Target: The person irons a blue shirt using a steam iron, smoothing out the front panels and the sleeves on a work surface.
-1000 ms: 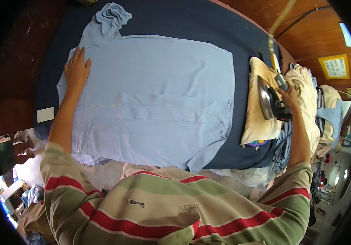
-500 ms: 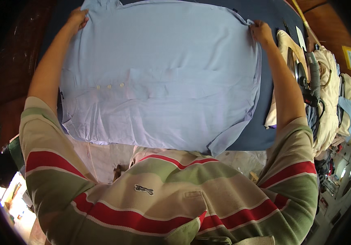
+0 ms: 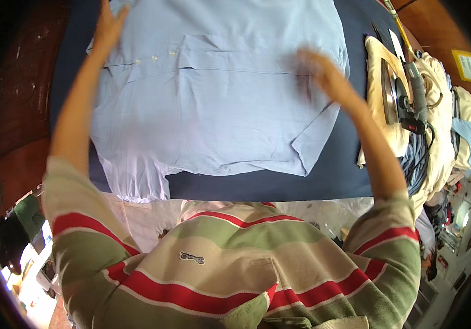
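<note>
A light blue button-up shirt [image 3: 235,109] lies spread over a dark navy ironing surface [image 3: 235,187]. A row of small pale buttons shows toward its left side, and a fold line runs across it. My left hand [image 3: 109,30] rests at the shirt's far left edge, thumb and fingers apart, partly cut off by the top of the picture. Over the right part of the shirt is my right hand [image 3: 319,70], smeared by motion; its fingers cannot be made out. A lower left part of the shirt hangs toward the near edge, creased.
To the right, an iron [image 3: 405,107] with a grey-wrapped handle sits on a cream pad [image 3: 378,60]. Beyond it are piled cream and blue clothes [image 3: 435,109]. A brown wooden panel [image 3: 13,82] borders the left side.
The shirt has shifted away from me, baring the navy surface at the near edge. My right hand has left the far right edge and come inward and nearer; the left hand has opened.
</note>
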Motion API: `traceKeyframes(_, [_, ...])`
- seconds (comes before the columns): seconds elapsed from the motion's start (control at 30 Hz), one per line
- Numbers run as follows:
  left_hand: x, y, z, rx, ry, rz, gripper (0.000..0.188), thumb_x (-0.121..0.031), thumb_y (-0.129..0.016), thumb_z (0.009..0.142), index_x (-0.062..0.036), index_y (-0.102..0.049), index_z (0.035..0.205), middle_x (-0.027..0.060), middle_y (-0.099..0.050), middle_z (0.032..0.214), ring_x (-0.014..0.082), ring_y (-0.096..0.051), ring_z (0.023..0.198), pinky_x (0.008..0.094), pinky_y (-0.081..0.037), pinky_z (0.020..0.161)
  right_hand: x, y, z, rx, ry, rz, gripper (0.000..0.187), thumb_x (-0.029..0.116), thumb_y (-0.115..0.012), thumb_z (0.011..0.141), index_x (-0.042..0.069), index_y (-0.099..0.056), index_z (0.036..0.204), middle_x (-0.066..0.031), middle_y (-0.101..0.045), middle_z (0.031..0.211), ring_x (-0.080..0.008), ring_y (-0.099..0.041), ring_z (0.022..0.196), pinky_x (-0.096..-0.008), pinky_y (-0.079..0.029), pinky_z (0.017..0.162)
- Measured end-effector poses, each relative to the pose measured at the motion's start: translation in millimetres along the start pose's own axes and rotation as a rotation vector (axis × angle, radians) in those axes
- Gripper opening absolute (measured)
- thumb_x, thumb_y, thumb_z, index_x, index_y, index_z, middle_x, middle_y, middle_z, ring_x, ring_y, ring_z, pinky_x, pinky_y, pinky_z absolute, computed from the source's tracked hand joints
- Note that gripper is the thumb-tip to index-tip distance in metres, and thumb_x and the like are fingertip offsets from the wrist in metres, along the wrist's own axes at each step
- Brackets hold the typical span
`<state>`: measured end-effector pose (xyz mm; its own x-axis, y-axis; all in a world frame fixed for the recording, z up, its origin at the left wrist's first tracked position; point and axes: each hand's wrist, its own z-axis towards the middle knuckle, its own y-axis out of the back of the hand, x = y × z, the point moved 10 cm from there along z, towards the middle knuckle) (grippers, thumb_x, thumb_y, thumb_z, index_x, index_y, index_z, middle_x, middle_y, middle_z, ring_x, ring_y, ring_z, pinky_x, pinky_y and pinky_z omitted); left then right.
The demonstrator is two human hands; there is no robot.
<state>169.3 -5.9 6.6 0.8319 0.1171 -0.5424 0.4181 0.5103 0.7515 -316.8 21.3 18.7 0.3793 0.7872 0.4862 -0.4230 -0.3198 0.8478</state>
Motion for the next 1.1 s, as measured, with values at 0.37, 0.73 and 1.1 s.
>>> traceKeyframes(0.37, [-170,42,-342,0.445,-0.226,0.105,0.036,-0.014,-0.066,0.068,-0.0115,-0.064,0.103,0.0054,-0.057,0.101,0.0236,-0.053,0.097,0.0439,-0.034,0.094,74,17,-179,0.14,-0.307,-0.341,0.033,-0.003,-0.061,0.059,0.012,-0.062,0.089,-0.006,-0.055,0.101,-0.0263,-0.052,0.094,-0.0478,-0.034,0.098])
traceKeyframes(0.73, [-79,125,-341,-0.201,0.261,0.331,0.036,-0.026,-0.061,0.083,-0.0109,-0.058,0.116,0.0085,-0.057,0.117,0.0287,-0.051,0.11,0.0445,-0.035,0.094,14,51,-187,-0.388,-0.812,-0.054,0.016,0.017,-0.053,0.084,0.005,-0.063,0.09,-0.0142,-0.059,0.111,-0.0339,-0.054,0.101,-0.042,-0.04,0.09])
traceKeyframes(1.1, [31,120,-279,-0.005,0.771,0.464,0.041,-0.039,-0.055,0.086,-0.0075,-0.056,0.112,0.0126,-0.063,0.105,0.0303,-0.061,0.096,0.0433,-0.046,0.081,-88,12,-72,0.026,-0.814,-0.62,0.057,0.043,-0.038,0.091,0.025,-0.028,0.145,-0.0103,-0.023,0.151,-0.0344,-0.017,0.139,-0.0575,-0.012,0.108])
